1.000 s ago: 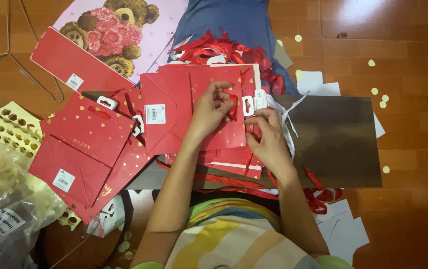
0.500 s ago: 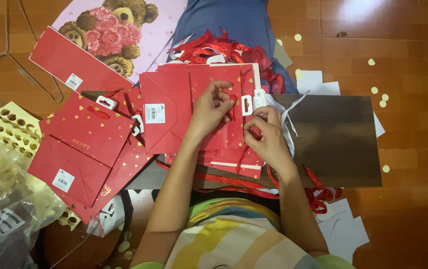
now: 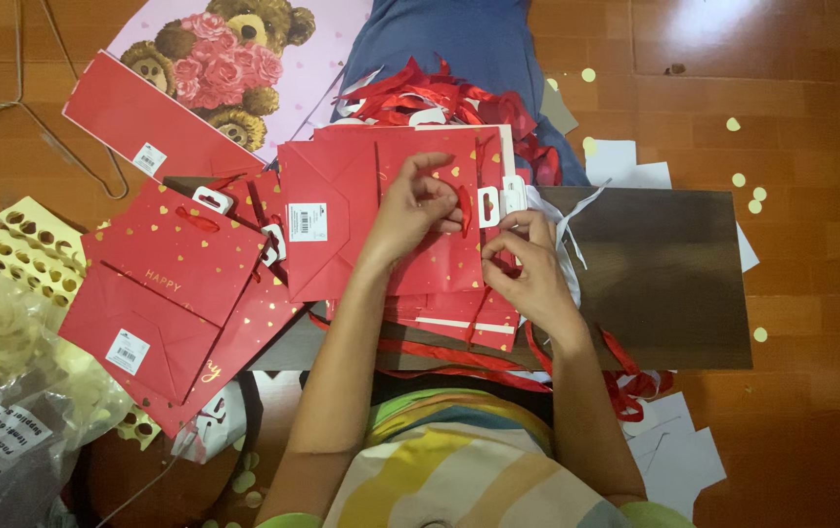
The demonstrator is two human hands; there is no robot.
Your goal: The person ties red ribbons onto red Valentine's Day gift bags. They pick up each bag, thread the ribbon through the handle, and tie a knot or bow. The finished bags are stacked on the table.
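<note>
A flattened red paper gift bag [image 3: 342, 210] with gold hearts lies on top of a stack of similar bags in front of me. My left hand [image 3: 415, 210] rests on its upper part and pinches a red ribbon [image 3: 465, 207] near the bag's top edge. My right hand [image 3: 528, 264] sits just to the right, fingers curled on the ribbon's lower end beside a white hang tab [image 3: 488, 205]. Both hands are close together over the bag.
More red bags [image 3: 171, 284] fan out to the left. A pink bear-printed bag [image 3: 234, 54] lies at the back, with a heap of red ribbons [image 3: 440, 98] and blue cloth. A dark board [image 3: 664, 284] lies right, plastic packets [image 3: 9, 391] at left, a wire hanger [image 3: 19, 88] far left.
My right hand has shifted slightly down and right along the ribbon. My left hand keeps its pinch at the bag's top edge.
</note>
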